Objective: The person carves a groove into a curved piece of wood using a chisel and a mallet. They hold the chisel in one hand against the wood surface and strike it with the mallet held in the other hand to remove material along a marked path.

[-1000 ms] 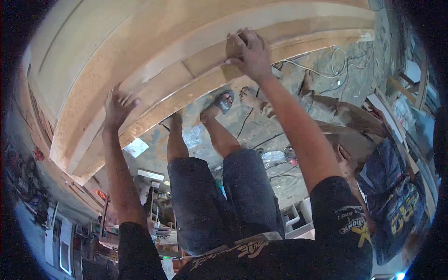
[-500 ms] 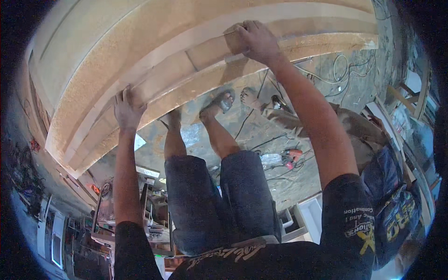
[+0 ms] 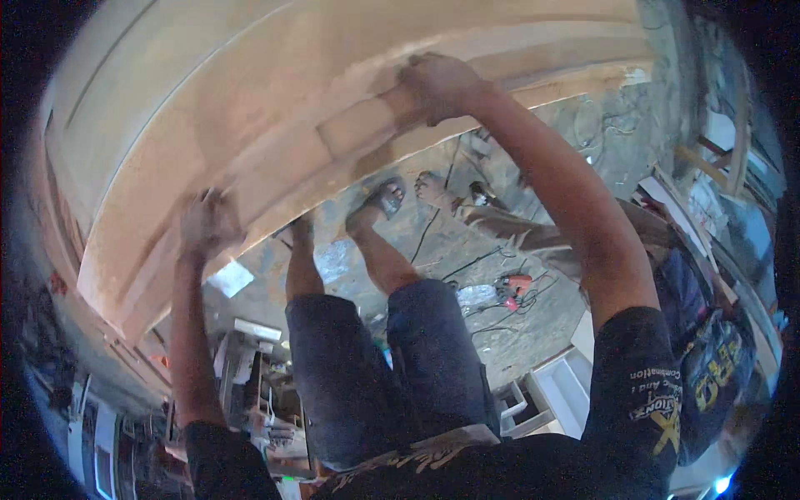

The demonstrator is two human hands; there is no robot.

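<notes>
A large tan panel (image 3: 242, 108) with a curved, dusty surface fills the upper part of the head view. Along its near edge lies a long, narrow tan strip (image 3: 354, 127), smooth and wood-like, with a crosswise line near its middle. My right hand (image 3: 442, 85) is closed round the strip's far right part, fingers curled over the top. Toward the other end, my left hand (image 3: 207, 223) grips it too, though motion smears its fingers. Both arms are stretched out over the panel. Whether the strip is apart from the panel along its whole length, I cannot tell.
Below the panel, another person's foot (image 3: 433, 190) and brown trouser leg (image 3: 508, 225) stretch beside my legs. An orange power tool (image 3: 517, 283) lies among dark cables on the floor. A white open drawer box (image 3: 567, 387) stands at lower right; boards lean along the right.
Both hands have moved left and slightly nearer with the strip, the left hand more so. The view has shifted a little as well.
</notes>
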